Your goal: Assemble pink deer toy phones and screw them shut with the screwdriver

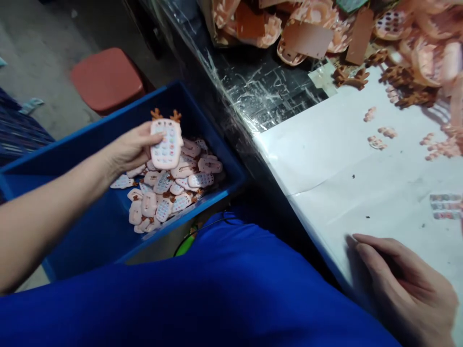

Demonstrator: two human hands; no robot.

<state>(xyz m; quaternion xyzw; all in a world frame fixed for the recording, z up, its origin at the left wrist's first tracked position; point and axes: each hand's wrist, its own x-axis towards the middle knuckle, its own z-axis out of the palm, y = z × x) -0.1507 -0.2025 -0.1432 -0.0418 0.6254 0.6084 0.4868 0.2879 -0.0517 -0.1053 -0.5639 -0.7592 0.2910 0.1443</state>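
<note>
My left hand [135,144] is closed on a pale pink toy phone [165,147] with brown antlers and rows of small buttons facing up. The thumb lies across its front, and the toy is above the blue bin [213,195]. Below it, many similar toy phones [181,176] lie heaped in the bin, some face up and some face down. My right hand [408,284] rests at the near edge of the white work surface [311,164]. Its fingers are curled and the thumb and index tips are close together, with nothing visible between them.
Pink shells and brown plates [306,38] are piled at the back of the table. Brown antler pieces [350,77], small pink button parts [387,131] and button strips [444,206] lie on the right. A red stool [108,79] stands behind the bin.
</note>
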